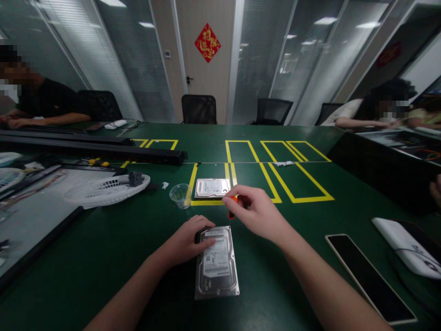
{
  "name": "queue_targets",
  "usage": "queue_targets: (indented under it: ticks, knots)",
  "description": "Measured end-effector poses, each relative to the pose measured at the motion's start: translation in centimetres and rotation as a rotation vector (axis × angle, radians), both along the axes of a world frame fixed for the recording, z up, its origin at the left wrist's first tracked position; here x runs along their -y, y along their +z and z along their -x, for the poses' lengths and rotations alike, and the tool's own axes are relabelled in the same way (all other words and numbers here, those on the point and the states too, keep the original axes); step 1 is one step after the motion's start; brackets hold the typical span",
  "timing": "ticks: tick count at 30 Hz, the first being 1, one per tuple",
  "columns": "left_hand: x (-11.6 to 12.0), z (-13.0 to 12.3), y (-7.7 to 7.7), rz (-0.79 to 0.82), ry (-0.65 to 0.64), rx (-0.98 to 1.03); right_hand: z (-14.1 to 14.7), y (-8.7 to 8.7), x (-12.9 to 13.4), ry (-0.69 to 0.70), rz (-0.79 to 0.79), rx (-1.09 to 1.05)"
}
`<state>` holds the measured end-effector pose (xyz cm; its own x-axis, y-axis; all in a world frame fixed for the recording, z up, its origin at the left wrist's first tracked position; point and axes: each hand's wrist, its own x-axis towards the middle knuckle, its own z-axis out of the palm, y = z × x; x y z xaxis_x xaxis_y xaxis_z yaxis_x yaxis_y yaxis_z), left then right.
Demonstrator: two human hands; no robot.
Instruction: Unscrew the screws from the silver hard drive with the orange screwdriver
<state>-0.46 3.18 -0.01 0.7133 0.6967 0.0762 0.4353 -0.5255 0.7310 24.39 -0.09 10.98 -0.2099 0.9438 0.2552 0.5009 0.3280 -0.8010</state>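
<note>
A silver hard drive [220, 264] lies flat in front of me, label side up. My left hand [195, 239] grips its far left part, with the thumb on the label and the fingers bent over the left and far edges. My right hand [253, 209] pinches a small orange and black screwdriver [231, 214], held upright with its lower end by the drive's far right corner. Whether the tip touches the drive cannot be made out. A second hard drive [212, 188] sits farther off, beside a clear plastic cup [181, 196].
The green table [275, 276] has yellow tape outlines. A phone [370, 278] and a white device with a cable [408, 248] lie at right. Long black bars [148, 153], a white racket-shaped frame [113, 192] and a large panel [44, 216] occupy the left. Other people sit at both sides.
</note>
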Motion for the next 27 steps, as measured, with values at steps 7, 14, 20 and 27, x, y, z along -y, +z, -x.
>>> queue_targets:
  ticks: [7, 14, 20, 27]
  knots:
    - [-0.03, 0.10, -0.11, 0.019, 0.000, 0.007, -0.12, 0.22, 0.04, 0.009, -0.002, -0.027]
    - [-0.03, 0.08, -0.21, -0.001, -0.004, 0.021, -0.11, 0.16, -0.14, 0.057, 0.006, -0.001]
    - [0.03, -0.04, -0.02, -0.006, -0.003, 0.016, -0.24, 0.20, -0.18, 0.012, 0.015, -0.019]
    - [0.07, 0.08, -0.11, -0.004, 0.003, 0.010, -0.38, -0.46, -0.36, -0.028, -0.008, -0.013]
